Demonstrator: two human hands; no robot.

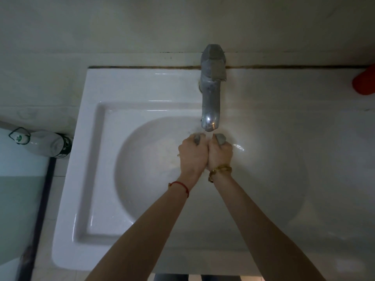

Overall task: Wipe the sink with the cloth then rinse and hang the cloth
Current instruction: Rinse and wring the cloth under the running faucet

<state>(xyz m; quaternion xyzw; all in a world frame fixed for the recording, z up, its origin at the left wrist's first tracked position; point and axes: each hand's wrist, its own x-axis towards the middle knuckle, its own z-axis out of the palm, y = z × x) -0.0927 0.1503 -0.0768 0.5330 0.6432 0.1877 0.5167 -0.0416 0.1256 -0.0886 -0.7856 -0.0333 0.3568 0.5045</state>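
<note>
Both hands are clenched into fists side by side, knuckles touching, over the round bowl of the white ceramic sink (85, 179). The left hand (192, 154) and right hand (220, 153) each squeeze one end of a small grey cloth (220, 138) — only its two ends poke out above the fists, directly under the spout of the dull metal tap (211, 94). A thin stream of water falls between them. Left of the sink's edge lies a clear plastic bottle (43, 144) with a green-and-white label — its writing is too small to read. The bowl around the fists is open; the sink's flat rim is bare.
</note>
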